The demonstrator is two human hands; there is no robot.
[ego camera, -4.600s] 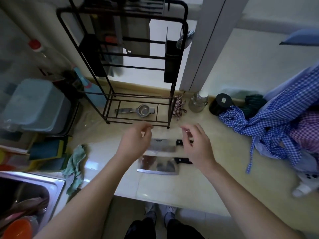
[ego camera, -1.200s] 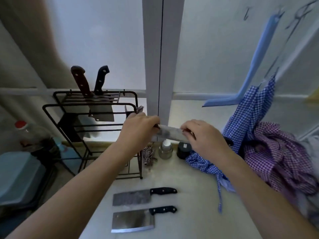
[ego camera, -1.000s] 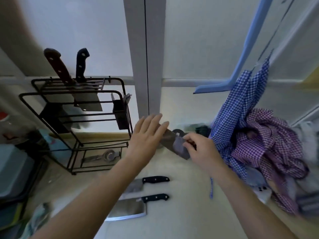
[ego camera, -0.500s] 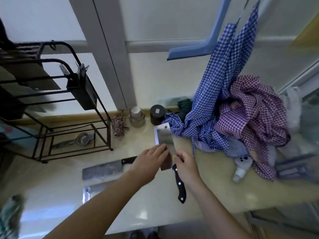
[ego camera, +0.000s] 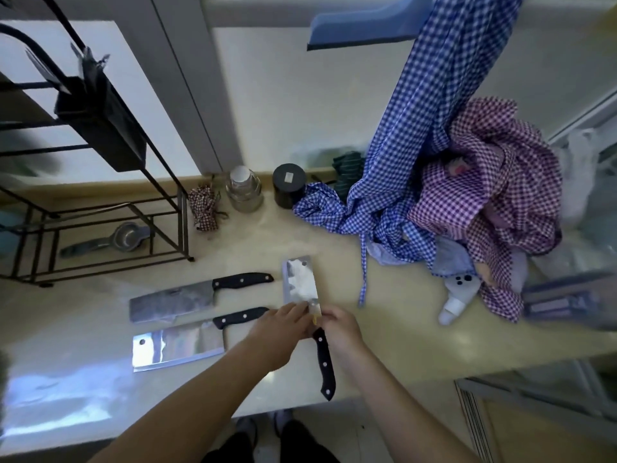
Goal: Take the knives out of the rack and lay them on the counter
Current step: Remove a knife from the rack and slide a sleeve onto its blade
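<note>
Knife three lies on the counter, blade pointing away, black handle toward the counter's front edge. Both hands pinch it where blade meets handle: left hand and right hand, fingers closed on it. Left of this knife lie two cleavers, handles toward it. Behind those stands the rack.

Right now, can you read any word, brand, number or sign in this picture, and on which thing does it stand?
No text can be read.
Black jar: a pale label on its lid, too small and blurred to read.
Upper cleaver: a dark patch on the blade, no legible mark.
Lower cleaver and the cleaver under the hands: only reflections.
</note>
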